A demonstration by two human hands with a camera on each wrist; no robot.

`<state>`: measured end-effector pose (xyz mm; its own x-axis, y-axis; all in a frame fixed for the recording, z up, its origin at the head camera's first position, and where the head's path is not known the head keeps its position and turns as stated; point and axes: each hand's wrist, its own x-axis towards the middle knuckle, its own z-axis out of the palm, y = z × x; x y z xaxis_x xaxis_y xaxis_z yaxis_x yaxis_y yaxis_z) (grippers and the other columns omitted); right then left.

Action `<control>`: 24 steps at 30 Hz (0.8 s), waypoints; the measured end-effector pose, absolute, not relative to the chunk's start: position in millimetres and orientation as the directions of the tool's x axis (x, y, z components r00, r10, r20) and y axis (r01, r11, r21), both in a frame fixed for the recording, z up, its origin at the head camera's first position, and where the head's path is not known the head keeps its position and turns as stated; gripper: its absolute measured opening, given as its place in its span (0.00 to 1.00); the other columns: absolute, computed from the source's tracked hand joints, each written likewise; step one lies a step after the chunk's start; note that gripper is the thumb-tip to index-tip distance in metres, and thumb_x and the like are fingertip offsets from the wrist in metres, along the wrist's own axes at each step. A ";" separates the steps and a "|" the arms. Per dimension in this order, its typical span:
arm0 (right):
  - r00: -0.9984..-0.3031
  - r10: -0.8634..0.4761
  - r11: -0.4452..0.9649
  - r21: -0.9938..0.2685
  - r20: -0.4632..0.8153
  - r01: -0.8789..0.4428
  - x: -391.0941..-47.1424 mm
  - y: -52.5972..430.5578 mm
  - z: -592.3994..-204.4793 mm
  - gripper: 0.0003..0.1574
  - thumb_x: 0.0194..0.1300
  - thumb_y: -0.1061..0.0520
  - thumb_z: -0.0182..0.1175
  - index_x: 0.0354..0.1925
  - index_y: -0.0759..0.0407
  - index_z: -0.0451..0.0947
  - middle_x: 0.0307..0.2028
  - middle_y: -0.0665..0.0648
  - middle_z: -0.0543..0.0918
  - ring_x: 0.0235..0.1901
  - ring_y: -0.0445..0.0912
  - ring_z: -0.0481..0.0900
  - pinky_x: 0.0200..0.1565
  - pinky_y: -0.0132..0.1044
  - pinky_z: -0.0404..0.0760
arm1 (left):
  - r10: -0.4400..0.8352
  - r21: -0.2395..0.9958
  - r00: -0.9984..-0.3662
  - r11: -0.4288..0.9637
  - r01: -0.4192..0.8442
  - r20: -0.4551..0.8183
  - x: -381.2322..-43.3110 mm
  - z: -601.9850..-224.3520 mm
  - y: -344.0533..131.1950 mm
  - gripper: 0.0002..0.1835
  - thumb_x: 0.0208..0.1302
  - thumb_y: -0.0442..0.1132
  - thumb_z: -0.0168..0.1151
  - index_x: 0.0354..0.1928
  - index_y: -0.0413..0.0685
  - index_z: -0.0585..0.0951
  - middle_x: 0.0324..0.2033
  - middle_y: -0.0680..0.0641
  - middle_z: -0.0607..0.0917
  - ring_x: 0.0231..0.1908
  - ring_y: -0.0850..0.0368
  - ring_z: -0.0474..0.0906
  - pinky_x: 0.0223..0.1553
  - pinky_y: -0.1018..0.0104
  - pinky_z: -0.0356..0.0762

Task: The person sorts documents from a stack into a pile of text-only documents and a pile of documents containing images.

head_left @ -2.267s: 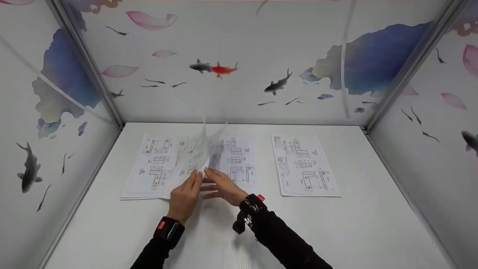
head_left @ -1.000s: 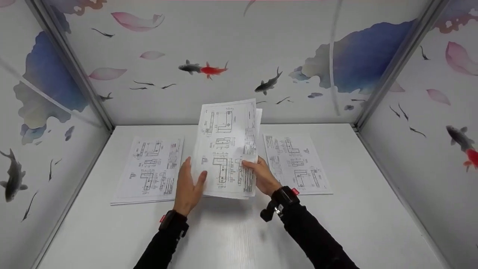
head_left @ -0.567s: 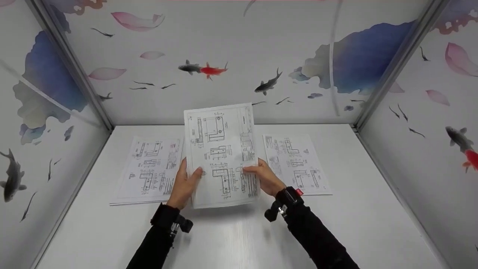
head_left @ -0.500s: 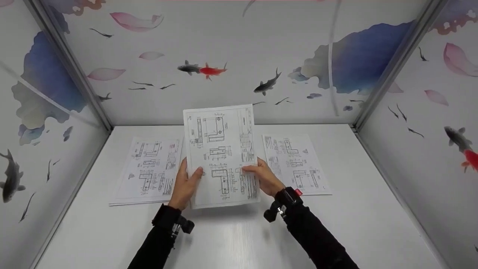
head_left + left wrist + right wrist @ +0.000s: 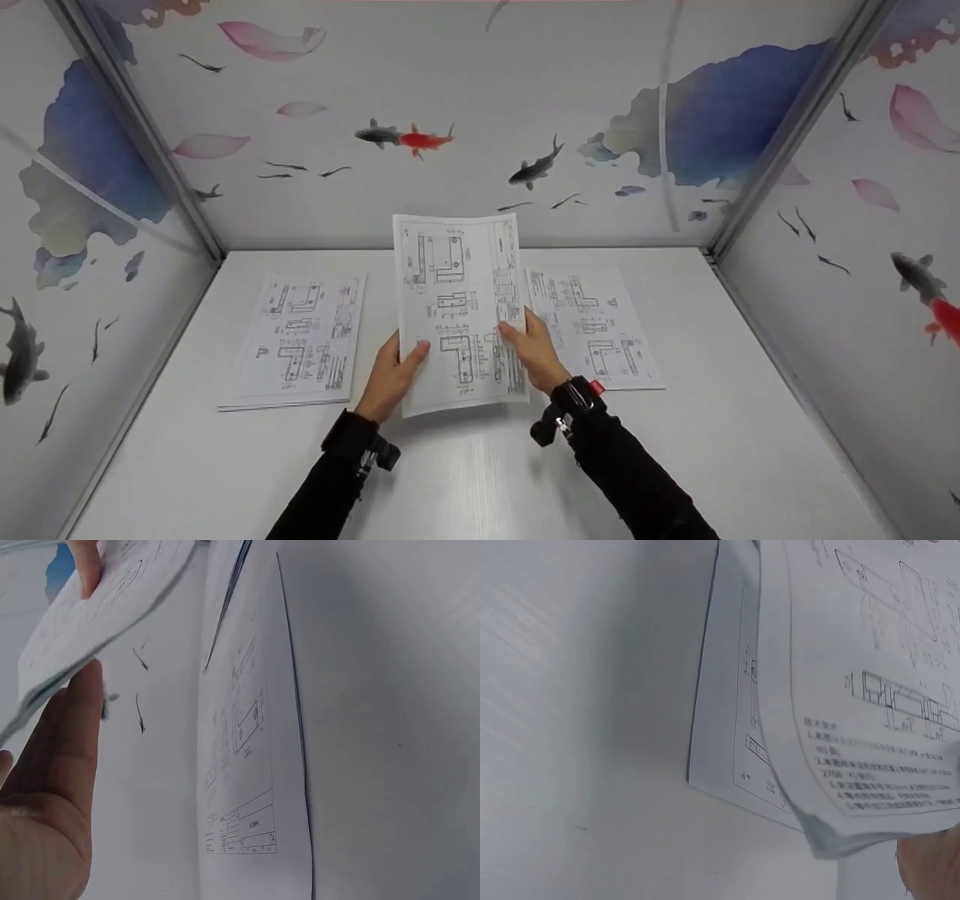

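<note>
A stack of printed drawing sheets [image 5: 480,300] is held raised and tilted over the middle of the table. My left hand [image 5: 391,376] grips its left edge, thumb on the front. At the right edge, my right hand [image 5: 538,352] pinches the sheets, thumb also on the printed face. The left wrist view shows the fingers of the left hand [image 5: 60,765] behind the sheets [image 5: 97,615]. In the right wrist view the lower corner of the sheets [image 5: 855,765] curls slightly, and only part of the right hand [image 5: 932,866] shows.
Another stack of drawing sheets [image 5: 300,337] lies on the left of the white table [image 5: 480,480]. A further stack [image 5: 600,330] lies on the right, partly behind the right hand. Panels with painted fish [image 5: 425,140] enclose the table at the back and sides.
The hands brought the loose, fanned sheets up from the table, turned them face-on and evened their edges. Since half a second ago, the stack and left hand have shifted slightly right.
</note>
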<state>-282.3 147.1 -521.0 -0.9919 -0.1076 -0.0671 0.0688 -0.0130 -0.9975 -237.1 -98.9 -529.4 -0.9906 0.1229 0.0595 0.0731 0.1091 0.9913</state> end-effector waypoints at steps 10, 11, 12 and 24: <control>-0.983 -0.143 -0.023 -0.992 -0.119 0.123 -283.9 155.6 -523.0 0.20 0.73 0.57 0.52 0.61 0.54 0.72 0.46 0.60 0.85 0.41 0.52 0.87 0.42 0.44 0.85 | 0.155 0.960 -0.988 0.277 0.044 0.001 -238.2 -540.7 -94.1 0.21 0.72 0.46 0.56 0.62 0.45 0.76 0.50 0.44 0.86 0.42 0.56 0.85 0.43 0.64 0.80; -0.976 -0.173 -0.018 -0.990 -0.132 0.137 -283.1 156.7 -523.4 0.20 0.73 0.57 0.52 0.61 0.54 0.72 0.47 0.60 0.85 0.42 0.52 0.87 0.43 0.44 0.85 | 0.142 0.962 -0.990 0.270 0.048 0.009 -239.0 -540.1 -93.0 0.21 0.72 0.45 0.56 0.62 0.44 0.76 0.50 0.44 0.86 0.41 0.56 0.85 0.42 0.64 0.80; -0.968 -0.203 -0.010 -0.989 -0.145 0.150 -282.1 157.9 -524.0 0.20 0.73 0.56 0.53 0.61 0.54 0.72 0.48 0.60 0.85 0.43 0.53 0.87 0.43 0.45 0.85 | 0.124 0.965 -0.992 0.257 0.049 0.017 -240.1 -539.3 -91.9 0.21 0.72 0.45 0.56 0.62 0.44 0.76 0.50 0.44 0.86 0.41 0.56 0.85 0.42 0.64 0.79; -0.937 -0.307 0.006 -0.985 -0.169 0.175 -270.1 177.7 -538.2 0.25 0.72 0.58 0.55 0.65 0.56 0.69 0.52 0.61 0.82 0.45 0.53 0.85 0.39 0.47 0.86 | -0.074 0.980 -0.996 0.198 0.031 0.046 -250.5 -531.1 -75.5 0.22 0.74 0.47 0.53 0.62 0.41 0.76 0.46 0.42 0.86 0.38 0.56 0.83 0.38 0.64 0.80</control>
